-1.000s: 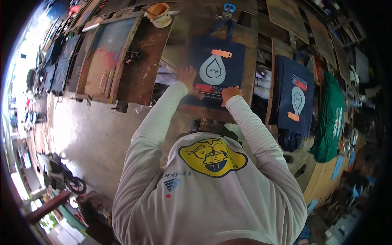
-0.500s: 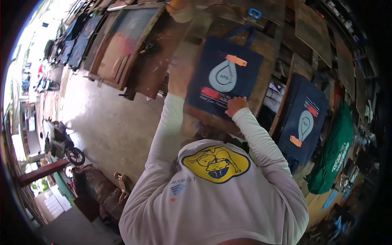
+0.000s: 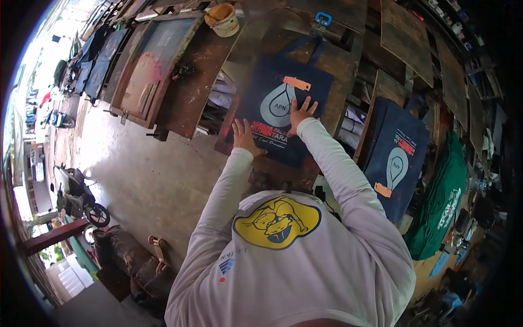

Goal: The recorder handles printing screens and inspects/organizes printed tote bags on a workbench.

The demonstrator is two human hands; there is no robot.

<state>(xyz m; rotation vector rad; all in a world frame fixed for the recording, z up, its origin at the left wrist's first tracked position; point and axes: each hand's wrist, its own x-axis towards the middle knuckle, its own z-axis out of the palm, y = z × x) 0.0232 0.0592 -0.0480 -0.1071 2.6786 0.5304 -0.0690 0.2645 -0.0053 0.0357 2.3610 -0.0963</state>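
**Both hands flat on a navy bag**

The person leans over the counter (image 3: 190, 98) with both arms stretched out. A navy bag (image 3: 261, 92) lies flat on a wooden board (image 3: 338, 65) at about 12 o'clock from the person's chest, its handles pointing away. It carries a pale drop-shaped print with red lettering under it, and an orange strip (image 3: 297, 83) sits just above the drop.

The left hand (image 3: 245, 137) rests palm down on the bag's near left part, at 7 o'clock from the drop, fingers spread; its grip is released, grasping nothing. The right hand (image 3: 299, 113) lies flat at the drop's 4 o'clock edge, fingers splayed toward the strip, also clasping nothing.

At 3 o'clock from this bag, a second bag (image 3: 395, 158) of the same navy lies on its own board, printed the same way. Past it, at 4 o'clock, a green cloth (image 3: 441, 201) hangs down. At 10 o'clock, a framed screen (image 3: 150, 65) lies on the counter, and an orange tub (image 3: 222, 19) stands at 11 o'clock near the far edge. A blue clamp (image 3: 323, 18) sits at 12 o'clock beyond the bag's handles.
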